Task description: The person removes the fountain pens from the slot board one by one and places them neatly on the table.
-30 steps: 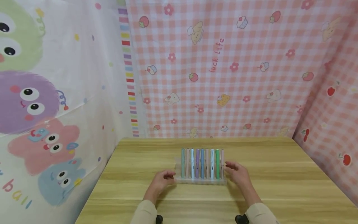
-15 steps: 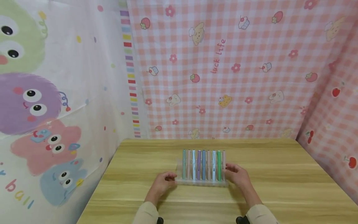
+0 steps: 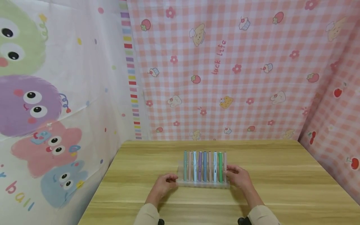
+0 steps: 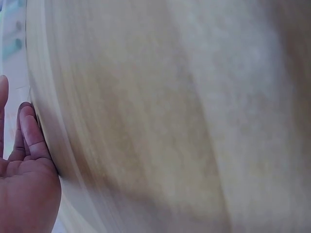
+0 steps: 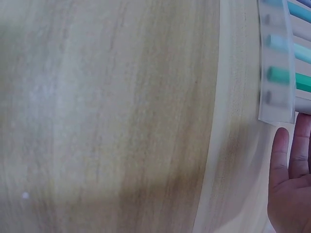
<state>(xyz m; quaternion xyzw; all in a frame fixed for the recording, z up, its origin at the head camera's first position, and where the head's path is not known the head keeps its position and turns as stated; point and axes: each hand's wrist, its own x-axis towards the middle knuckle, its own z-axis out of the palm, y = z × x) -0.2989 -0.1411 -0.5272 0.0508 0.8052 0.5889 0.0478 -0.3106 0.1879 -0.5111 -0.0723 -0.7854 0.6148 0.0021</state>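
Observation:
A clear plastic pen stand [image 3: 203, 185] sits on the table and holds several pens [image 3: 200, 170] side by side, in teal, pale pink, light blue, purple, blue and green. My left hand [image 3: 163, 184] is at the stand's left end, fingertips right at its edge. At the opposite end, my right hand [image 3: 240, 178] has its fingertips close against the last pale pink pen. The right wrist view shows the fingers of that hand nearly straight beside the frosted end of the stand, near the green pen [image 5: 303, 82]. In the left wrist view, the left fingers [image 4: 33, 131] are extended and only slightly bent.
The wood-grain table [image 3: 135, 168] extends around the stand on all sides. Behind it hangs a pink checked cloth [image 3: 180, 87]. A white cloth with cartoon figures [image 3: 92, 131] borders the left side, and a cherry-print cloth [image 3: 332, 125] the right.
My right hand has moved slightly inward, closer to the stand's right end. My left hand stays at the left end. The head view has shifted a little.

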